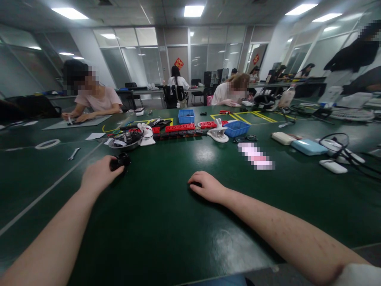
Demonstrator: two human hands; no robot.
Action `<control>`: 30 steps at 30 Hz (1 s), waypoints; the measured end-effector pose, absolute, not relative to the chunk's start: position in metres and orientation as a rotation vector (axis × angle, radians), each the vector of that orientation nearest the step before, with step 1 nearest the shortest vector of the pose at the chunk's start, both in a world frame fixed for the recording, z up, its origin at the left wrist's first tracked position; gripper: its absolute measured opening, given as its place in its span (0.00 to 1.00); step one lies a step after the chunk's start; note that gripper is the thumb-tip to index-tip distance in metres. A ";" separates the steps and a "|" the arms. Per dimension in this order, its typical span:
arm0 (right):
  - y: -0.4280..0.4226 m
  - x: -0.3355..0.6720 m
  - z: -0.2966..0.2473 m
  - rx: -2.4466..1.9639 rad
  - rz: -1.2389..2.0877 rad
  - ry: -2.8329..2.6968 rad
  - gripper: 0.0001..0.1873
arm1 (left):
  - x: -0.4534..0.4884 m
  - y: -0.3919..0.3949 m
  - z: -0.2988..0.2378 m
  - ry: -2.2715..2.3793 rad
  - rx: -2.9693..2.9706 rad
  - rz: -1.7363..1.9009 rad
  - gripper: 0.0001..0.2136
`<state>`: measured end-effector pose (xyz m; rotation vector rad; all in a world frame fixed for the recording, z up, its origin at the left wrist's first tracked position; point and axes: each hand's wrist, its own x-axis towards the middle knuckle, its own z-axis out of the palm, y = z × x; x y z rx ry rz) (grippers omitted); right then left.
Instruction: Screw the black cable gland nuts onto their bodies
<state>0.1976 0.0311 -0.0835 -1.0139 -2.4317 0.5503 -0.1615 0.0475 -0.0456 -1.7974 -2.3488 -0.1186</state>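
My left hand (99, 174) is closed on a glossy black rounded object (122, 161) at the table, left of centre; its exact kind is unclear. My right hand (207, 186) rests on the green tabletop (154, 206) near the middle, fingers curled and thumb close to the index finger. A dark patch shows between them, and I cannot make out whether it is a small thing or shadow. Beyond the left hand stands a metal bowl (114, 146) of black cables and parts, with a white clip-like stand (146, 135) beside it.
Red power strips (180, 128) run across the middle, near a second white clip stand (218, 133) and blue bins (186, 116) (237, 129). A wrench (74, 153) and a white ring (47, 144) lie left. Right are a light-blue case (308, 147) and cables. Several people sit beyond.
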 end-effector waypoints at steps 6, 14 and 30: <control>0.032 0.198 -0.084 -1.019 0.542 -2.438 0.09 | -0.160 0.051 -0.052 -2.254 -1.842 0.055 0.24; 0.032 0.198 -0.082 -1.014 0.544 -2.457 0.09 | -0.158 0.050 -0.055 -2.220 -1.795 0.113 0.26; 0.033 0.198 -0.083 -1.000 0.569 -2.461 0.09 | -0.178 0.039 -0.018 -2.383 -1.496 -0.367 0.26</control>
